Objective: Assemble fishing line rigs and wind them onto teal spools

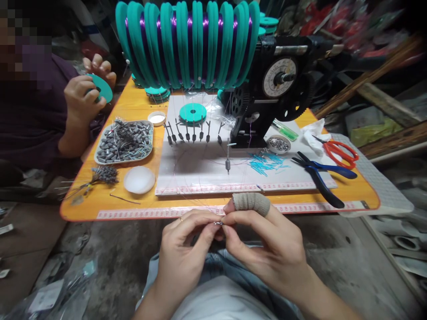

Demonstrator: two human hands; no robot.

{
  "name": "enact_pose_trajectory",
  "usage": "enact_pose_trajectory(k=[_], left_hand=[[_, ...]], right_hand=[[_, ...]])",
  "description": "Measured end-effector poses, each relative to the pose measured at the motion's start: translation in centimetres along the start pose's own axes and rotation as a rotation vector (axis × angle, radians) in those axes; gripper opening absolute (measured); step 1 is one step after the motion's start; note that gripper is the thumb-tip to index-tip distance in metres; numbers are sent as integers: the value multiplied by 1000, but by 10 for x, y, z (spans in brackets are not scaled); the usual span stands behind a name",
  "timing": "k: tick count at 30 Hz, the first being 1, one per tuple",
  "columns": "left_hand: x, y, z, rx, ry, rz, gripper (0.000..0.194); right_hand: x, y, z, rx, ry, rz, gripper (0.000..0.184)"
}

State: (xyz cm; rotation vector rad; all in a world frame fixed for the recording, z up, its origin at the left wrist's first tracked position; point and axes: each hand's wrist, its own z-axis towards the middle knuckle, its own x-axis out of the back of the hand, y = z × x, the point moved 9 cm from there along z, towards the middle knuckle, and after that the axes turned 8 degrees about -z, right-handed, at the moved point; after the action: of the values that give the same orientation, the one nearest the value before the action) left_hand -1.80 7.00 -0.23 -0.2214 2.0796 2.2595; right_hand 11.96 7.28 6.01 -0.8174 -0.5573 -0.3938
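Note:
My left hand (185,249) and my right hand (263,242) meet just below the front edge of the orange table (133,106). Both pinch a tiny metal piece (218,223) between their fingertips. My right index finger wears a beige wrap (251,202). Thin purple threads run from the row of teal spools (187,44) down across the white board (200,171) toward my fingers. A small grey weight (227,164) hangs on one thread over the board.
A metal tray of grey weights (125,141) sits left, with a white disc (139,180) and a small white lid (156,118). Blue pliers (320,175), red scissors (340,153) and loose teal tubes (265,162) lie right. Another person's hands (83,95) hold a teal disc at far left.

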Motion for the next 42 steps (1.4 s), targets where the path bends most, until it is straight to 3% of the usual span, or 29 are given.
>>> enact_pose_trajectory(k=[3,7,13,19,22,24,26,28,33,38,42], left_hand=[[4,-12,-3,152,95,-108,11],[10,-18,-6,196,177,-132,18],[6,-3,-4,22,91,-10,19],[18,1,-8,-31,207,-42,9],[32,22,-17,-261,270,211,18],[25,43,-29,-511,196,410,33],[10,50,-40,-654,31,536,44],[-2,46,-42,-661,-89,621,48],[-6,43,-34,-657,-73,755,39],[-11,49,-41,-743,-150,716,34],[-4,41,-44,-676,-126,580,45]], right_hand=[[-4,0,-3,27,-16,-38,20],[-7,-4,-7,111,10,-153,21],[-6,-17,-8,220,48,-238,20],[0,-11,-13,165,86,-239,21],[1,-8,-14,161,94,-269,20],[1,-9,-14,174,95,-276,21],[0,-13,-13,194,95,-277,20],[0,-15,-13,203,90,-276,19],[3,-18,-16,216,106,-295,19],[2,-16,-18,222,51,-231,17],[4,-16,-19,224,61,-156,20]])
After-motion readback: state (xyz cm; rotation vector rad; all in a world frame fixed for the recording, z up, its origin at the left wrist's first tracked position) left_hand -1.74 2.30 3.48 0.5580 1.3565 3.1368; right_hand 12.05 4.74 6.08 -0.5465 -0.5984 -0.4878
